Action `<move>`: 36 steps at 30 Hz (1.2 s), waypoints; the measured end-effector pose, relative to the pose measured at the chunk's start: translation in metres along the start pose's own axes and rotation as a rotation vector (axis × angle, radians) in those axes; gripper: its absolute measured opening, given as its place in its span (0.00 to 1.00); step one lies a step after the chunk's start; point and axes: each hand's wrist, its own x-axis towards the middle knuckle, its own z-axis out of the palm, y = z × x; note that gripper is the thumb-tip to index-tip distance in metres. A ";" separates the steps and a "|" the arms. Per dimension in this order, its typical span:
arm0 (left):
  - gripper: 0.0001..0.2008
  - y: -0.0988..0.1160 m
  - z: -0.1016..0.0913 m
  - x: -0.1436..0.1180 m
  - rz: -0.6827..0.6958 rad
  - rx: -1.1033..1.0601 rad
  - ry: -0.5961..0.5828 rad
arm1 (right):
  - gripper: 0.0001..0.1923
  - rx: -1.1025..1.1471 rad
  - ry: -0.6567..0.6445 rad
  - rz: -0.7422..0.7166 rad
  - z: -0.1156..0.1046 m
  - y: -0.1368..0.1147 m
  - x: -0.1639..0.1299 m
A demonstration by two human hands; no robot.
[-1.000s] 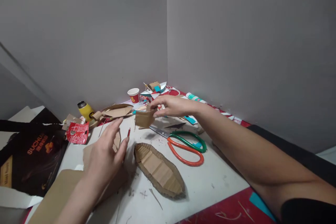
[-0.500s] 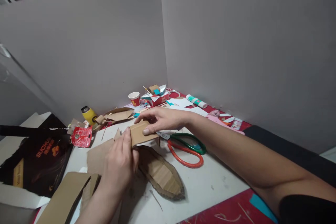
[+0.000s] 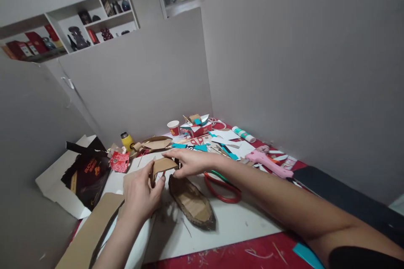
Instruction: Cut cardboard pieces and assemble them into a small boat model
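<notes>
Between my two hands is a small folded piece of cardboard (image 3: 164, 164), bent down at its sides and raised above the white board. My left hand (image 3: 145, 189) grips its left side between thumb and fingers. At its right end, my right hand (image 3: 189, 162) holds it with the thumb below and fingers over the far edge. Just under my hands lies a boat-shaped cardboard shell (image 3: 193, 205) with a dark rim. Scissors with red and green handles (image 3: 222, 191) rest beneath my right forearm, their blades hidden.
Flat cardboard (image 3: 91, 227) lies at the front left, near a torn black box (image 3: 90, 176). Farther back stand a yellow bottle (image 3: 126, 141) and a paper cup (image 3: 174, 127). A pink glue gun (image 3: 268, 163) lies to the right, among paper scraps.
The cardboard piece has gone from a flatter look to sides bent down. My left thumb now shows at its near side. The camera view has tilted up, showing more shelf.
</notes>
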 end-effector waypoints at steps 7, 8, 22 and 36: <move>0.34 0.007 -0.017 -0.007 0.004 -0.509 -0.303 | 0.40 0.139 -0.116 0.029 -0.010 0.007 -0.020; 0.33 0.007 -0.016 -0.007 0.008 -0.562 -0.354 | 0.40 0.129 -0.121 0.034 -0.009 0.007 -0.025; 0.26 -0.006 0.037 0.007 -0.045 -0.705 -0.402 | 0.42 0.302 -0.080 0.090 0.024 0.040 -0.040; 0.34 -0.003 0.049 0.003 -0.082 -0.623 -0.394 | 0.40 0.207 -0.111 0.065 0.022 0.046 -0.044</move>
